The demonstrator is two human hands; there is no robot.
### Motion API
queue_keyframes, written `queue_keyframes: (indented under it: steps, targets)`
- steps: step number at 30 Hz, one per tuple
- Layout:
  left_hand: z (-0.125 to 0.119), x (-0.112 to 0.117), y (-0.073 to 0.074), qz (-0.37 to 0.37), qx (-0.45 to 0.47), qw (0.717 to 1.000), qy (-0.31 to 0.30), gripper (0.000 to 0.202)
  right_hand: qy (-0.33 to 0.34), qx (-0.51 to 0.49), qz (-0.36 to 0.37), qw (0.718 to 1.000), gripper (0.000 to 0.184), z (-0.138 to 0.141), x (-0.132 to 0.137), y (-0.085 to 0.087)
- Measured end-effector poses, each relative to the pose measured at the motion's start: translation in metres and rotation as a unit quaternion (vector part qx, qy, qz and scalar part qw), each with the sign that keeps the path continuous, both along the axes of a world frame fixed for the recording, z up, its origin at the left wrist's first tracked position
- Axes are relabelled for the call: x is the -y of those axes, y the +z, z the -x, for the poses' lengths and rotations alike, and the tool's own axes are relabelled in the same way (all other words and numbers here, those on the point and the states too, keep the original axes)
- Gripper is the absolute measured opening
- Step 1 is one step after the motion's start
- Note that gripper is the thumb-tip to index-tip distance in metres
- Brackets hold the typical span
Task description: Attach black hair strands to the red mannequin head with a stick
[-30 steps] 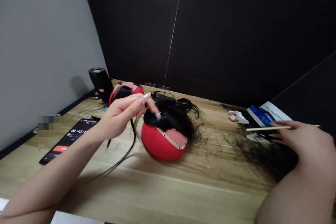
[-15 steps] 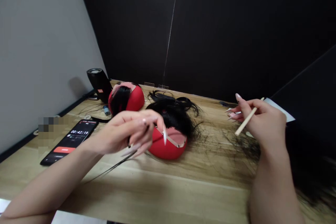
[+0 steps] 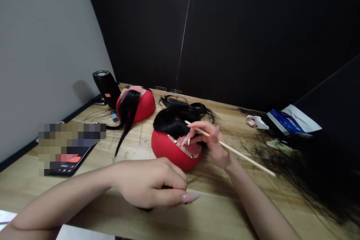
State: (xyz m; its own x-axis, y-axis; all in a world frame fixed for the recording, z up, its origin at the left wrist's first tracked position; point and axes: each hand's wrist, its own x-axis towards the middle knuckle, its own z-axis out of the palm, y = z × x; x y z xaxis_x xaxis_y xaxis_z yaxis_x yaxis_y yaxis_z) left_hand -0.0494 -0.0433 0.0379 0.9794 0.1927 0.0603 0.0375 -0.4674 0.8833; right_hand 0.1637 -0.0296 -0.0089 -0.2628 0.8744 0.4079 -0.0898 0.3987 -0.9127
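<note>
The pale stick [image 3: 244,157], pinched in my right hand [image 3: 215,144], has swung in, putting its tip by the black hair [image 3: 168,120] on the red dome [image 3: 167,153]. Nearer me, my left hand [image 3: 153,182] curls closed; contents, if any, hidden.

Hands, quantity two — left hand [image 3: 149,183] and right hand [image 3: 212,144]. Red domes, quantity two — a dome at the center of the frame [image 3: 167,153] and a dome left of center [image 3: 147,105]. Wooden stick [image 3: 247,159], one. Black cylinder [image 3: 104,86], one. Phone [image 3: 71,167], one. Blue packet [image 3: 283,122], one. Loose hair strands at the lower right [image 3: 317,180], too many to count.
</note>
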Motion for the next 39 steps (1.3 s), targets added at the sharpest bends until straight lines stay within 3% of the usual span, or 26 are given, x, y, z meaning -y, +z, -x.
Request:
queue_keyframes:
  steps: [2,7,11,14,18,22,27,30,35,39]
  targets:
    - [-0.003,-0.004,-0.006,-0.044,0.001,0.999,0.007,0.039,0.021,-0.036,0.03,0.999,0.052,0.005,-0.008,-0.015]
    - [-0.011,-0.018,-0.023,-0.249,0.044,0.966,0.047,0.035,-0.038,-0.13,0.034,0.99,0.046,0.006,-0.025,-0.03]
    - [-0.019,-0.032,-0.043,-0.44,0.183,0.875,0.089,0.033,-0.077,-0.139,0.023,0.987,0.042,0.001,-0.035,-0.037]
    - [-0.022,-0.041,-0.053,-0.51,0.22,0.826,0.091,0.036,-0.097,-0.13,0.027,0.986,0.045,-0.008,-0.045,-0.043]
    - [-0.02,-0.052,-0.059,-0.558,0.198,0.801,0.082,0.037,-0.159,-0.151,0.027,0.975,0.054,-0.028,-0.058,-0.039]
    - [-0.017,-0.06,-0.06,-0.587,0.187,0.783,0.079,0.035,-0.239,-0.145,-0.055,0.959,0.054,-0.044,-0.051,-0.015]
    - [-0.015,-0.063,-0.059,-0.589,0.194,0.779,0.094,0.036,-0.287,-0.025,-0.142,0.947,0.023,-0.039,-0.026,0.007]
    - [-0.015,-0.063,-0.058,-0.586,0.199,0.779,0.1,0.036,-0.228,-0.034,-0.147,0.962,0.02,-0.028,-0.016,0.005]
    - [-0.015,-0.064,-0.06,-0.586,0.207,0.776,0.108,0.035,-0.068,-0.042,-0.058,0.995,0.026,-0.01,-0.011,-0.014]
    - [-0.015,-0.065,-0.064,-0.579,0.215,0.779,0.105,0.035,-0.073,0.023,-0.038,0.996,0.027,-0.005,-0.015,-0.026]
